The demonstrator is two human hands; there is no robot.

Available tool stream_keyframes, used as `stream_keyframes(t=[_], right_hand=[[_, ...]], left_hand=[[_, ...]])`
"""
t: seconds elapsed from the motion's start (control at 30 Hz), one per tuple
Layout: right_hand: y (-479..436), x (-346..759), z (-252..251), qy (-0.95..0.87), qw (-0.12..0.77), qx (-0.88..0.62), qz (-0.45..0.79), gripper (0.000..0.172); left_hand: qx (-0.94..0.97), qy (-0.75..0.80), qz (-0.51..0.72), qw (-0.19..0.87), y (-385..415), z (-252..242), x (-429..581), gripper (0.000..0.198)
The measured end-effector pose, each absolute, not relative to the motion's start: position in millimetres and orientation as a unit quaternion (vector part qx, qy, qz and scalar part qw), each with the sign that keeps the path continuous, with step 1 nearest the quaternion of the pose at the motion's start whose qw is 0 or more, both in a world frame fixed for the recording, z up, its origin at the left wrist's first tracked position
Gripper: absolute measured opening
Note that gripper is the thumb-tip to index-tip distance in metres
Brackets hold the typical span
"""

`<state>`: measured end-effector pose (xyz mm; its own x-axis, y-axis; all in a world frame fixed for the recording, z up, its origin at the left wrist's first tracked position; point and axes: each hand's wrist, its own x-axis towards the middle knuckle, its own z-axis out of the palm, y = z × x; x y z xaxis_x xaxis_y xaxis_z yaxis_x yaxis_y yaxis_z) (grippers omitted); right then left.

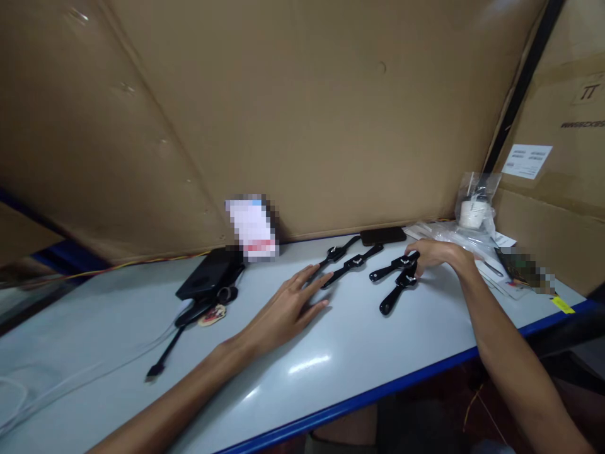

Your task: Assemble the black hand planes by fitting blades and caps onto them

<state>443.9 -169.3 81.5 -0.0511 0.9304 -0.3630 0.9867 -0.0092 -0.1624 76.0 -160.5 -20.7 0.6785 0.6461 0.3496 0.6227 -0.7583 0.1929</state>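
Back from the blue edge [378, 391], the left hand [293, 304] is spread loose, and across a gap the right hand [435, 253] touches tools [390, 301], its grip hidden.

Head view of a pale tabletop [350, 372] with a blue edge, set against a cardboard panel [302, 113]. The left hand [295, 302], fingers extended, reaches to the near ends of two black two-handled tools [356, 262]. The right hand [437, 253] bends over the ends of a second pair [396, 296], its fingertips largely hidden. Behind lies a dark flat slab [383, 236]; at right, a bagged white cup [472, 214].
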Motion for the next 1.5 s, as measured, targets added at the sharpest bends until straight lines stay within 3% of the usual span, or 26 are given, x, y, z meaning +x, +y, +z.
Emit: stream_keyframes(t=[0.2, 0.5, 0.67, 0.87, 1.03, 1.13, 1.27, 1.4, 1.5], right_hand=[[-161, 447, 74, 0.722, 0.094, 0.658, -0.19, 0.043], [-156, 426, 59, 0.759, 0.041, 0.633, -0.144, 0.041], [-160, 400, 43, 0.795, -0.047, 0.599, -0.086, 0.033], [-169, 349, 11, 0.801, -0.156, 0.578, 0.02, 0.037], [-159, 343, 7, 0.819, -0.266, 0.505, -0.055, 0.028], [-142, 376, 15, 0.755, -0.341, 0.559, -0.047, 0.028], [-129, 415, 21, 0.69, -0.317, 0.651, -0.013, 0.031], [-136, 399, 19, 0.737, -0.294, 0.608, -0.017, 0.029], [-152, 367, 15, 0.77, -0.298, 0.564, -0.028, 0.019]], left_hand=[[0.915, 0.354, 0.191, 0.033, -157, -24, 73, 0.056], [0.913, 0.36, 0.189, 0.035, -157, -20, 75, 0.059], [0.908, 0.351, 0.226, 0.041, -161, -16, 77, 0.056], [0.912, 0.342, 0.226, 0.029, -157, -20, 76, 0.054], [0.907, 0.369, 0.203, 0.004, -140, -32, 66, 0.049], [0.902, 0.365, 0.23, -0.007, -137, -35, 63, 0.044], [0.9, 0.354, 0.254, -0.028, -144, -28, 65, 0.041], [0.899, 0.359, 0.251, -0.024, -160, -13, 69, 0.033], [0.902, 0.347, 0.251, 0.05, -172, -6, 75, 0.031]])
